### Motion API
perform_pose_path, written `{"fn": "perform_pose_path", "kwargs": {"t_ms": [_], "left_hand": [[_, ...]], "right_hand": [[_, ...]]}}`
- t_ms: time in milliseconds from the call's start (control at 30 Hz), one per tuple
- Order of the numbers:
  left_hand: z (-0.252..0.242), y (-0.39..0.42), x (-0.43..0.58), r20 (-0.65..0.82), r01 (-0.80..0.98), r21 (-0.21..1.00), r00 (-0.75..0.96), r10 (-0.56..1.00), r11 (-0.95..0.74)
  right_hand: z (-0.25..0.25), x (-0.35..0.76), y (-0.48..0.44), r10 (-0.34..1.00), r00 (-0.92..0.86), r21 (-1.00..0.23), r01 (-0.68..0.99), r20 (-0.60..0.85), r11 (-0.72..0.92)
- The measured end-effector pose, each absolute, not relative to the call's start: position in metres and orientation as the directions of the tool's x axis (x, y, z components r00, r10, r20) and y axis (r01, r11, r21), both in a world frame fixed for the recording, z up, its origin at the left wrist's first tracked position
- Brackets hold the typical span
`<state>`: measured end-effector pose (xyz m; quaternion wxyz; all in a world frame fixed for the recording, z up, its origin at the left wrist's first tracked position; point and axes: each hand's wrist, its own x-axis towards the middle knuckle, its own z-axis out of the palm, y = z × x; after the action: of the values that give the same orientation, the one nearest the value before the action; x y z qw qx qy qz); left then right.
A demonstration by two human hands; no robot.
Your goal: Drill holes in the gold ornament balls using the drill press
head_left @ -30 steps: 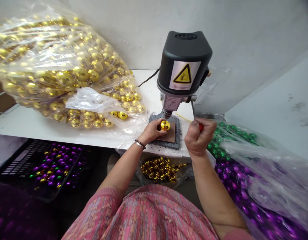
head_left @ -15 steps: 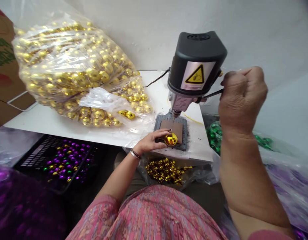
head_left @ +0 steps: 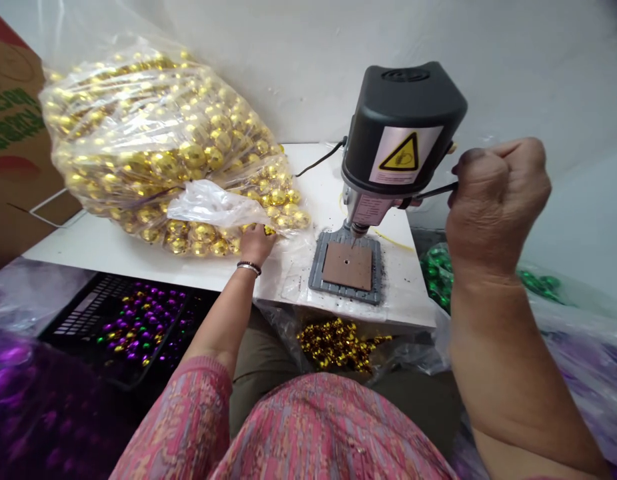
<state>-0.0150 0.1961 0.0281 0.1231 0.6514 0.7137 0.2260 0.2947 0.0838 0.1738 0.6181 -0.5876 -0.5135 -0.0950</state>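
Observation:
My right hand [head_left: 498, 200] is closed round the lever [head_left: 438, 191] on the side of a black drill press [head_left: 405, 127]. Below its bit lies a square brown board [head_left: 347, 265] with a small hole, on the grey base [head_left: 315, 273]. My left hand [head_left: 257, 245] reaches into the mouth of a big clear bag [head_left: 138, 113] full of shiny gold balls [head_left: 193, 155]. Gold shows at its fingertips, but its fingers are largely hidden, so their grip is unclear.
Gold pieces [head_left: 338, 343] fill an open bag below the front edge of the white table [head_left: 113, 250]. A black crate [head_left: 83, 313] holds purple, gold and green balls at the lower left. Green balls [head_left: 438, 267] lie right of the table. A cardboard box [head_left: 13, 133] stands far left.
My left hand has moved left from the board to the bag's mouth. The gold ball that it touched on the board is gone from there. My right hand stays on the lever.

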Motion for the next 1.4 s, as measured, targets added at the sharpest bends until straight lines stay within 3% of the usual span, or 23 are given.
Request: {"fn": "perform_pose_path", "kwargs": {"t_ms": [167,233,300,400,467,600,733,900,1033,1200,1400], "left_hand": [[0.015,0.197,-0.004,0.09,0.947,0.316,-0.093,0.992,0.06],[0.019,0.188,-0.003,0.128,0.933,0.359,-0.078,0.989,0.027],[0.026,0.171,-0.003,0.157,0.867,0.497,-0.034,0.987,-0.049],[0.038,0.134,-0.005,0.025,0.555,0.826,0.145,0.989,-0.102],[0.04,0.112,-0.003,-0.09,0.248,0.969,0.285,0.954,0.017],[0.035,0.091,0.013,-0.202,-0.192,0.94,0.354,0.913,0.283],[0.026,0.091,0.034,-0.232,-0.338,0.866,0.381,0.895,0.368],[0.024,0.097,0.051,-0.243,-0.272,0.878,0.458,0.855,0.394],[0.025,0.109,0.067,-0.288,-0.136,0.92,0.401,0.87,0.367],[0.023,0.128,0.088,-0.221,0.11,0.975,0.332,0.917,0.195],[0.018,0.137,0.096,-0.117,0.405,0.914,0.304,0.945,-0.017]], "right_hand": [[0.169,0.296,0.082,0.471,0.417,-0.587,0.75,0.777,0.305],[0.168,0.295,0.081,0.46,0.417,-0.582,0.751,0.784,0.311],[0.166,0.294,0.081,0.447,0.42,-0.578,0.754,0.79,0.312],[0.168,0.292,0.081,0.444,0.415,-0.572,0.757,0.794,0.316],[0.175,0.292,0.083,0.464,0.424,-0.59,0.746,0.778,0.308],[0.2,0.291,0.094,0.554,0.53,-0.71,0.684,0.642,0.168],[0.222,0.293,0.111,0.63,0.579,-0.75,0.662,0.518,0.009],[0.226,0.295,0.122,0.651,0.596,-0.746,0.662,0.47,-0.068],[0.226,0.296,0.122,0.659,0.585,-0.753,0.657,0.473,-0.043],[0.226,0.296,0.12,0.681,0.572,-0.759,0.65,0.458,-0.035],[0.227,0.295,0.118,0.7,0.551,-0.779,0.627,0.454,0.012]]}}
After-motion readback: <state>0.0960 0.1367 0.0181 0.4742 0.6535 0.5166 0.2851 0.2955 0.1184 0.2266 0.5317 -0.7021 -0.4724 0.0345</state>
